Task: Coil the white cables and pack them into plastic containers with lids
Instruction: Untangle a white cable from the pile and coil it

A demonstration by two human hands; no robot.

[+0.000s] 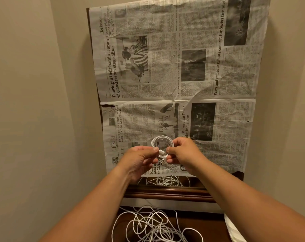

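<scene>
coiled white cable (161,137) | small round loop, upright; plug ends together at bottom | loose white cables (153,226) | tangled heap lower down

Newspaper (232,151), print running sideways, bottom to top. Toward 11 o'clock: "Leisure"; "'Dancing in their hands': Japan wig masters set stage alive". Toward 1 o'clock: "Tears and smiles at tribute concert for Swiss fire", the rest cut off. Lower sheet, toward 9 o'clock: "LEISURE"; "Emily Blunt's daughters thrilled to watch The Devil Wears Prada 2". Body print too small to read.
</scene>
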